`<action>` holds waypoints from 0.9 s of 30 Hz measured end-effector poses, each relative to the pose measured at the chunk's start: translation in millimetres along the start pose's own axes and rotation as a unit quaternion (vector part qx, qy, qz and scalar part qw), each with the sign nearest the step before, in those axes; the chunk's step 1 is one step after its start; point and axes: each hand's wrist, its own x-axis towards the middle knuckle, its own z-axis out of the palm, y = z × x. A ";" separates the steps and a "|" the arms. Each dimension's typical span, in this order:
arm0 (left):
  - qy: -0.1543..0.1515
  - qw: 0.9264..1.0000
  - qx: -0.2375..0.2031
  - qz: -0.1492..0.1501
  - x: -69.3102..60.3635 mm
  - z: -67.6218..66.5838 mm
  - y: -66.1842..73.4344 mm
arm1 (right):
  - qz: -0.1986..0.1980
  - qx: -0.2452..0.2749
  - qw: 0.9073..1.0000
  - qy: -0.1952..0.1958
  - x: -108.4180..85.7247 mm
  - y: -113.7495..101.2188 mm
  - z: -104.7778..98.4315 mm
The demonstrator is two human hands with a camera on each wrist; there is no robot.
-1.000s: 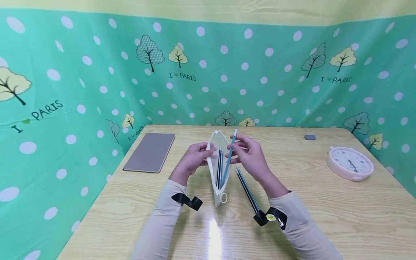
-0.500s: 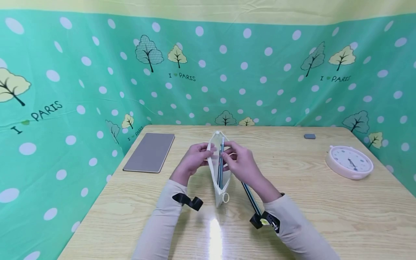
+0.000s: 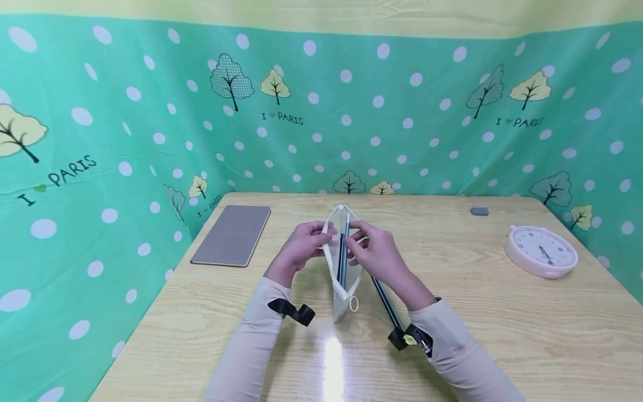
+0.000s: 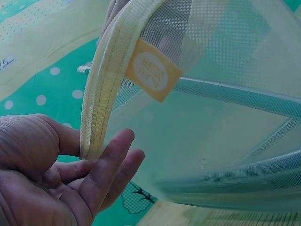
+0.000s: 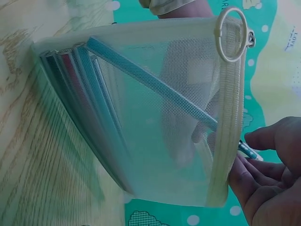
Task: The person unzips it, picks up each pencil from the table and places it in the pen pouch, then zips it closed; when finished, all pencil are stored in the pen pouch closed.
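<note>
A white mesh zipper pencil case stands with its mouth spread, upright on the table. My left hand pinches the left zipper edge between thumb and fingers; in the left wrist view a yellow label hangs inside the case. With the thumb and fingers of my right hand I hold a blue pencil near its white-tipped end. Most of that pencil slants down inside the case. Several other pencils lie along the bottom, seen through the mesh. More dark striped pencils rest on the table, partly under my right wrist.
A grey-brown notebook lies at the left. Toward the back right is a small grey eraser, with a pale pink round clock nearer the right edge. A patterned green curtain surrounds the wooden table.
My right hand has moved left and lower, bringing the blue pencil from a rightward lean down deeper into the case. My left hand keeps its hold on the zipper edge; the case has shifted slightly right.
</note>
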 end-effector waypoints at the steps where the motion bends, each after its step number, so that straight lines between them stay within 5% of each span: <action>1: 0.000 1.000 0.000 -0.001 -0.1 -0.2 0.0 | 0.002 -0.002 1.000 -0.001 -0.1 -0.4 -0.2; 10: 0.001 1.000 0.005 -0.001 0.0 -2.0 1.4 | 0.012 0.010 1.000 -0.003 -0.9 -3.6 -6.0; 18: 0.006 1.000 0.001 0.003 2.6 -0.1 4.5 | 0.035 0.076 0.996 -0.011 5.9 8.6 -38.4; 22: -0.008 1.000 0.005 0.000 2.8 2.0 3.5 | 0.123 0.060 0.987 -0.087 18.4 38.7 -51.0; 27: 0.003 1.000 0.002 0.003 0.4 -0.6 1.4 | 0.199 -0.025 0.956 -0.213 37.4 71.3 -48.4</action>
